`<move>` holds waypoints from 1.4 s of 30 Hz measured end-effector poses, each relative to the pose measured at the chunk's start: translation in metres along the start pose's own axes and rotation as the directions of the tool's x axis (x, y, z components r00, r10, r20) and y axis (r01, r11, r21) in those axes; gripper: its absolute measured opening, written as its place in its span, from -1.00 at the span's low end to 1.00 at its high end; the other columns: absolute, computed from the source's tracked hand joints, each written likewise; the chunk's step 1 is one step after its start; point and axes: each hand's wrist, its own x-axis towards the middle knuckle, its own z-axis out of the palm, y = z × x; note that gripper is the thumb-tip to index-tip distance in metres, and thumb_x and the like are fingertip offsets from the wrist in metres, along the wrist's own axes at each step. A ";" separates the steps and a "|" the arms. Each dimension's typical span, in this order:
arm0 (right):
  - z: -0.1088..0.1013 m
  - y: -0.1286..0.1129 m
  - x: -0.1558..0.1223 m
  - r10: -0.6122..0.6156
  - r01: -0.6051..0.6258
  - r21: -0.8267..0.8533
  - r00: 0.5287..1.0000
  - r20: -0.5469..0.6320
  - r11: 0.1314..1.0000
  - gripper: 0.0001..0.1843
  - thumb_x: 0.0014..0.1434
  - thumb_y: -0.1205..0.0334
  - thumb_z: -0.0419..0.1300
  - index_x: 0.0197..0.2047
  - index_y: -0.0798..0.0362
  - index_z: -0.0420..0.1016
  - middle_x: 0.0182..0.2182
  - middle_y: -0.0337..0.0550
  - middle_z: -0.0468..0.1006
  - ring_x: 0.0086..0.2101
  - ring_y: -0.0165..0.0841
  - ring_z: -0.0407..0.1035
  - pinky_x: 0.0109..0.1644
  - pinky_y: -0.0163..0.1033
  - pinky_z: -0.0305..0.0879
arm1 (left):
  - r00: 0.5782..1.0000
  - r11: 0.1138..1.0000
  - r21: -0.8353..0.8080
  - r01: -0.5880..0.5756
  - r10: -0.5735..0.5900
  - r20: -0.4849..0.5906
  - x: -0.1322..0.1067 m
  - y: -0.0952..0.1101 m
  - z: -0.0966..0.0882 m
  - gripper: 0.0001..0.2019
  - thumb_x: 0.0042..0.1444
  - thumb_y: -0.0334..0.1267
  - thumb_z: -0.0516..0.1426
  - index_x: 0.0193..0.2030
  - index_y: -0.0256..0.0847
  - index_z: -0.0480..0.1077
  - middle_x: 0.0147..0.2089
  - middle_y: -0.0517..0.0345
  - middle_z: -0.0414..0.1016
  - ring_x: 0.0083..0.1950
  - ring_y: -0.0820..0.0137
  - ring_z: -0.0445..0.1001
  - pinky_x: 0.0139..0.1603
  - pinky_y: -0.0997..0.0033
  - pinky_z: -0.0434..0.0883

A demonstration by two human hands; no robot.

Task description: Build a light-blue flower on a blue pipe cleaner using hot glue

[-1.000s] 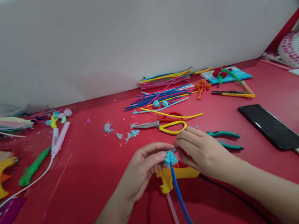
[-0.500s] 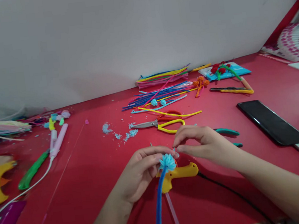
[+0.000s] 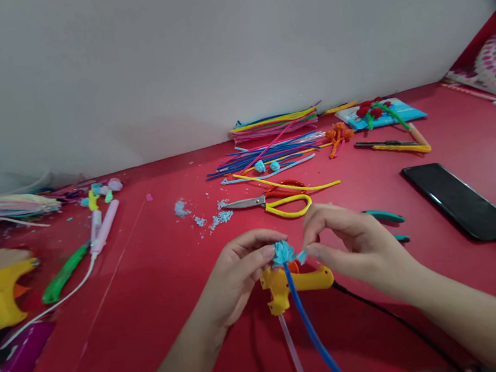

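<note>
My left hand (image 3: pixel 236 280) pinches a light-blue pipe-cleaner flower (image 3: pixel 284 254) between thumb and fingers. From the flower, a dark-blue stem (image 3: pixel 311 328) curves down toward me. Just right of it, my right hand (image 3: pixel 362 241) holds a small light-blue piece (image 3: pixel 301 257) at its fingertips, close to the flower's edge. Under both hands a yellow glue gun (image 3: pixel 315 278) lies on the table, with a clear glue stick (image 3: pixel 294 354) sticking out toward me. Part of the gun is hidden behind the flower and stem.
Yellow-and-red scissors (image 3: pixel 288 206) lie beyond my hands, near blue fluff scraps (image 3: pixel 221 219). Pipe-cleaner bundles (image 3: pixel 274 124) sit by the wall. Teal-handled pliers (image 3: pixel 384 216) and a phone (image 3: pixel 465 203) are to the right. At left, another person's hand (image 3: pixel 5 258) is at a yellow glue gun (image 3: pixel 4 291).
The flower has turned, its stem now slanting to the lower right. My right hand has drawn slightly away with the small piece. The view has shifted a little.
</note>
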 end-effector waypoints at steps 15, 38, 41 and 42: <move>0.014 0.004 -0.004 -0.131 0.117 -0.206 0.990 -0.057 0.972 -0.82 0.09 0.47 0.16 -0.45 0.02 0.32 -0.49 -0.27 0.43 -0.42 -0.43 0.31 -0.33 -0.30 0.26 | 1.000 1.000 0.015 -0.013 0.013 -0.024 0.000 -0.002 0.004 -0.87 -0.01 -0.32 0.30 -0.28 -0.20 0.60 -0.32 0.15 0.55 -0.33 0.49 0.44 -0.29 0.59 0.38; 0.018 0.005 -0.001 0.220 -0.221 -0.039 0.975 -0.037 0.974 -0.90 0.11 0.26 0.22 -0.44 0.03 0.43 -0.47 -0.26 0.50 -0.40 -0.39 0.37 -0.31 -0.30 0.27 | 0.911 0.865 0.380 -0.329 0.396 -0.112 -0.002 -0.005 0.004 -0.84 0.10 -0.37 0.23 -0.20 -0.08 0.57 -0.20 0.17 0.54 -0.17 0.41 0.46 -0.11 0.52 0.38; 0.021 0.007 0.000 0.275 -0.276 -0.008 0.960 -0.045 0.961 -0.92 0.06 0.30 0.22 -0.45 0.04 0.42 -0.48 -0.29 0.50 -0.41 -0.42 0.35 -0.30 -0.32 0.26 | 0.892 0.786 0.510 -0.349 0.445 -0.076 -0.006 -0.003 0.006 -0.84 0.12 -0.35 0.21 -0.17 -0.09 0.56 -0.16 0.13 0.52 -0.15 0.38 0.46 -0.09 0.49 0.38; 0.021 0.008 0.000 0.282 -0.282 -0.003 0.958 -0.045 0.959 -0.93 0.05 0.31 0.22 -0.45 0.04 0.43 -0.49 -0.30 0.49 -0.41 -0.42 0.35 -0.30 -0.33 0.26 | 0.891 0.769 0.532 -0.355 0.450 -0.056 -0.007 -0.003 0.007 -0.84 0.13 -0.35 0.21 -0.16 -0.09 0.55 -0.15 0.12 0.51 -0.14 0.38 0.46 -0.09 0.49 0.38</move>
